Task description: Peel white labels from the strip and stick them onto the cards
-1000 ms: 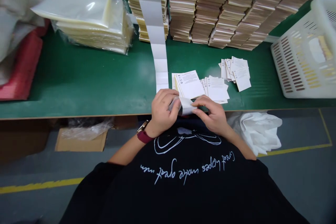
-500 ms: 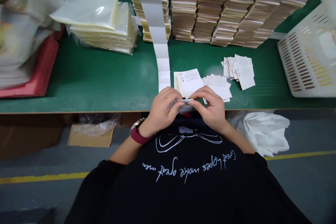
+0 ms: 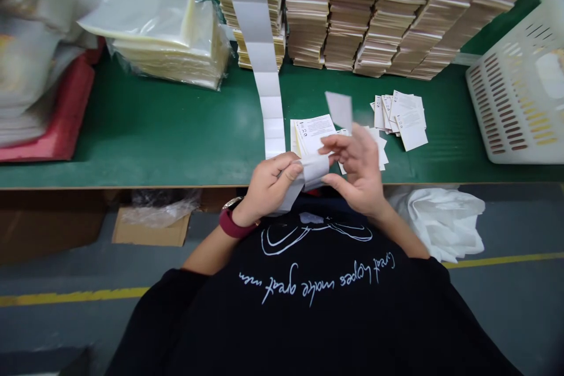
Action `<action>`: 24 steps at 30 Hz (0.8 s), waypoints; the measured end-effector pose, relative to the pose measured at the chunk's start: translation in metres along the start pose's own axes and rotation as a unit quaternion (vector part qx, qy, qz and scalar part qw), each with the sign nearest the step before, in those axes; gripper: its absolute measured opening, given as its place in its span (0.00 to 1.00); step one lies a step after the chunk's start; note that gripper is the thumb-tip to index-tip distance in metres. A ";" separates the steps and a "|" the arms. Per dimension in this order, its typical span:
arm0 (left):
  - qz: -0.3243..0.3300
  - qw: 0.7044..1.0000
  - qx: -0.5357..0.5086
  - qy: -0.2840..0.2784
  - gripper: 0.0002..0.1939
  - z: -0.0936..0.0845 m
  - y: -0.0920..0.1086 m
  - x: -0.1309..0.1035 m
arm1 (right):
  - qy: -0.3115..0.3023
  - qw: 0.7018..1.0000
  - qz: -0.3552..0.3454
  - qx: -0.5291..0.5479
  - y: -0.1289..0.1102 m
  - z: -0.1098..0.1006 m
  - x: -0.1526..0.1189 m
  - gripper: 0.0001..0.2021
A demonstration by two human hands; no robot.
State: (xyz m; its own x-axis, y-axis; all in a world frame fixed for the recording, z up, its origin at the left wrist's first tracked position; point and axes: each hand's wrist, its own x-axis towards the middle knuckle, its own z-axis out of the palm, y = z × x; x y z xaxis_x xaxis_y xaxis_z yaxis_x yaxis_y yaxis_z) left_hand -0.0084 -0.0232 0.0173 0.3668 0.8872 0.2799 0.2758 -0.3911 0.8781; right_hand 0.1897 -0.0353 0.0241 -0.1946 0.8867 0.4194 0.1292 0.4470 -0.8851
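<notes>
My left hand (image 3: 275, 182) pinches a white label strip (image 3: 315, 169) between thumb and fingers. Part of that strip curls over beyond the fingertips, and a loose length hangs below the hand. My right hand (image 3: 359, 173) is lifted just to the right, its thumb apart and its upper fingers blurred. A single white label (image 3: 340, 109) stands up from those fingertips; whether it is pinched or stuck there is hard to see. Behind the hands lie a printed white card (image 3: 315, 132) on a small stack and more fanned cards (image 3: 379, 147), partly covered by my right hand.
A long label strip (image 3: 269, 94) runs down across the green table (image 3: 167, 135). Tall card stacks (image 3: 308, 29) line the back. Clear plastic sleeves (image 3: 171, 41) lie left, loose cards (image 3: 408, 120) right. A white basket (image 3: 506, 106) stands far right, a red tray (image 3: 66, 111) far left.
My hands were together at the strip. My right hand has moved away and opened up, carrying a single label upward. My left hand still holds the strip, which now shows more.
</notes>
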 end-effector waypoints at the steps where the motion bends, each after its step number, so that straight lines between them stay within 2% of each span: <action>1: -0.009 1.000 -0.005 -0.003 0.22 0.000 0.000 0.000 | -0.014 1.000 0.020 -0.007 0.001 0.003 -0.003 0.35; 4: -0.022 0.999 -0.015 0.034 0.22 0.002 0.000 -0.001 | -0.002 0.998 0.055 -0.019 0.002 0.009 -0.010 0.33; 6: -0.003 0.996 0.002 0.085 0.19 0.002 0.003 -0.001 | 0.009 0.998 0.058 -0.025 0.001 0.010 -0.011 0.32; 7: 0.014 0.995 0.021 0.098 0.21 0.001 0.005 -0.001 | 0.010 0.998 0.056 -0.025 0.001 0.010 -0.011 0.32; 9: 0.047 0.994 0.056 0.079 0.20 0.000 0.008 0.000 | 0.006 0.998 0.051 -0.026 0.000 0.012 -0.010 0.31; 11: 0.058 0.996 0.056 0.046 0.08 0.001 0.010 0.000 | 0.008 0.999 0.042 -0.033 -0.001 0.014 -0.008 0.31; 12: 0.059 0.997 0.045 0.039 0.07 0.002 0.009 0.001 | 0.016 0.998 0.035 -0.040 -0.001 0.015 -0.008 0.31; 16: 0.065 0.996 0.043 0.047 0.13 0.006 0.003 0.001 | 0.068 0.994 -0.016 -0.089 0.001 0.016 -0.006 0.30; 19: 0.089 0.993 0.065 0.050 0.17 0.008 -0.001 0.002 | 0.076 0.991 -0.044 -0.101 0.003 0.012 -0.006 0.28; 24: 0.142 0.987 0.064 0.032 0.21 0.013 -0.006 0.006 | 0.055 0.994 0.016 -0.090 0.001 0.008 -0.007 0.31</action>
State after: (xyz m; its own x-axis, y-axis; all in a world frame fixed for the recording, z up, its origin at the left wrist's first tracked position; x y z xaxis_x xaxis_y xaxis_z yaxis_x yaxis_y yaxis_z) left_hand 0.0034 -0.0185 0.0085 0.3889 0.7500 0.5350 0.2814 -0.6496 0.7062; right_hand 0.1837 -0.0413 0.0185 -0.0821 0.9040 0.4196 0.3067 0.4235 -0.8524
